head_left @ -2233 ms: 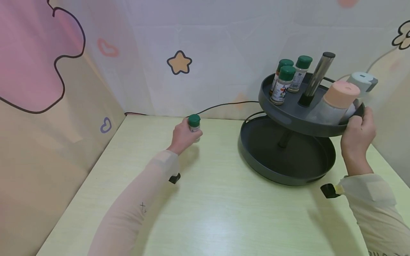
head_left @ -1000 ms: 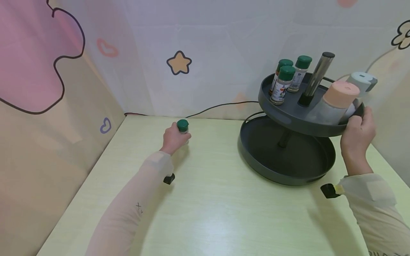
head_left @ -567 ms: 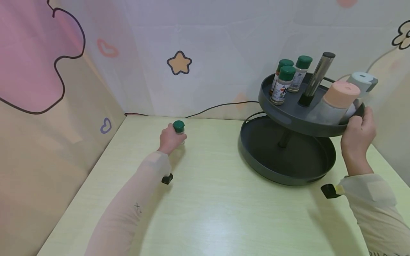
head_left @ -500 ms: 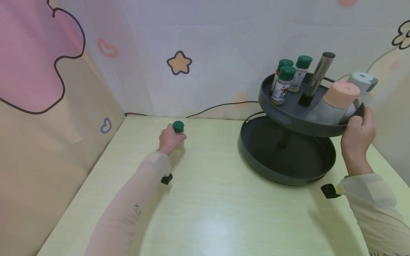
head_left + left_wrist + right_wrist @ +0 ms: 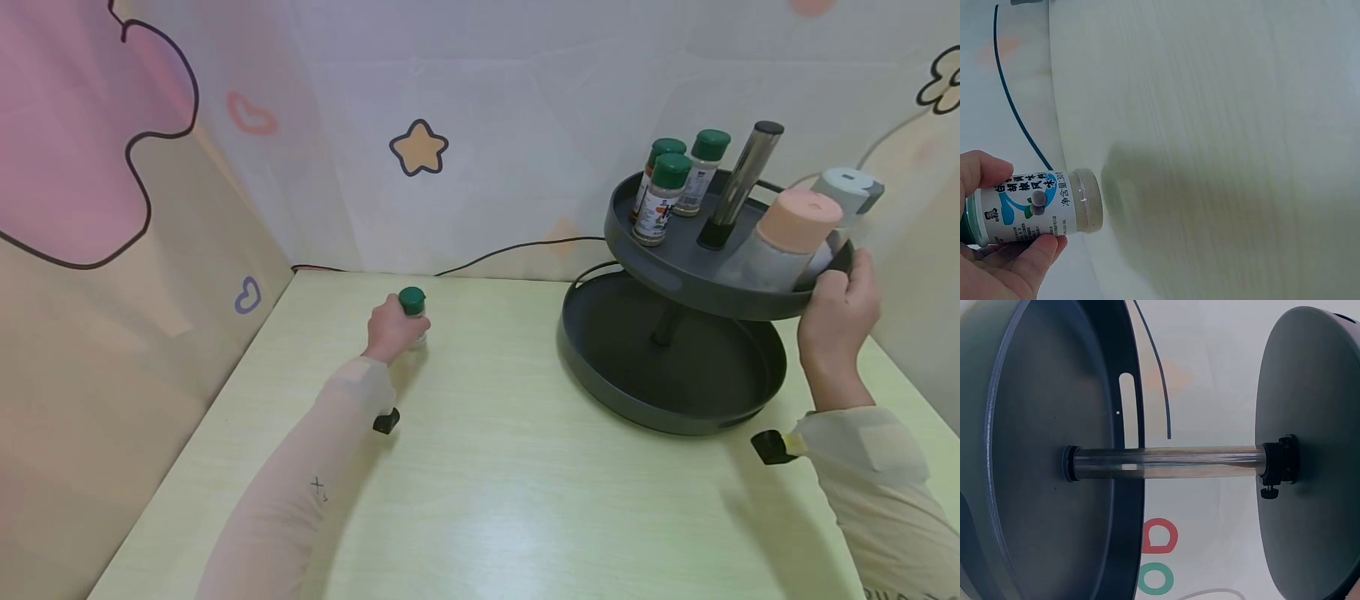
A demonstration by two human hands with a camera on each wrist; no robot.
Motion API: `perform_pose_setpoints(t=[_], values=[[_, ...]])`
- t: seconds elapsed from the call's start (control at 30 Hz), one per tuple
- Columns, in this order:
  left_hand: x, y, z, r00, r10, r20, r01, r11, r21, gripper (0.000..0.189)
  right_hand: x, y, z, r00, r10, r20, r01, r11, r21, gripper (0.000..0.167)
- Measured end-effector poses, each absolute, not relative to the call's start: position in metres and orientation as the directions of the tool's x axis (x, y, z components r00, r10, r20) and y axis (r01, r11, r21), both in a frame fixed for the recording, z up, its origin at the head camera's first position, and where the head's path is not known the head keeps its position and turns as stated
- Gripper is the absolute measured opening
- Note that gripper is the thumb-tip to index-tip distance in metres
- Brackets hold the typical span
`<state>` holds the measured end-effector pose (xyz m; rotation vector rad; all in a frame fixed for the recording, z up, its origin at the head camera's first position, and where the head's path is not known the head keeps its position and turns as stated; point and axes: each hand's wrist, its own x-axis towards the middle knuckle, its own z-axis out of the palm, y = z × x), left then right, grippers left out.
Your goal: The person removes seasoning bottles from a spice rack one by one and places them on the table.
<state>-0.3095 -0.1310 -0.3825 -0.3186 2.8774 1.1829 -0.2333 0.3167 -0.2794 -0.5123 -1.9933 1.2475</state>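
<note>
My left hand pinches a small spice jar with a green lid, held upright close over the tabletop. In the left wrist view the jar shows a white printed label and pale powder near its base, with thumb and fingers on opposite sides. My right hand grips the right rim of the upper tray of a two-tier black stand. That tray carries three similar green-lidded jars and a pink-capped container. The lower tray beneath it is bare.
A metal post joins the two tiers. Behind the pink cap stands a light blue-grey container. A thin black cable runs along the back edge of the pale table, in front of a decorated cloth wall.
My left hand has carried the jar leftward and slightly toward me, lower over the table. My right hand stays on the upper tray's rim, and the stand has not moved.
</note>
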Motion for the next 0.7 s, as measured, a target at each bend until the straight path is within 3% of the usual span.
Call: perform_pose_setpoints(t=[0.7], values=[[-0.3101,-0.1376,-0.3879,-0.977,-0.155,-0.149,-0.215,0.704,0.677,0.049,-0.2344,0.3177,-0.2804,-0.662,0.653,0.368,-0.03,0.468,-0.883,0.023]])
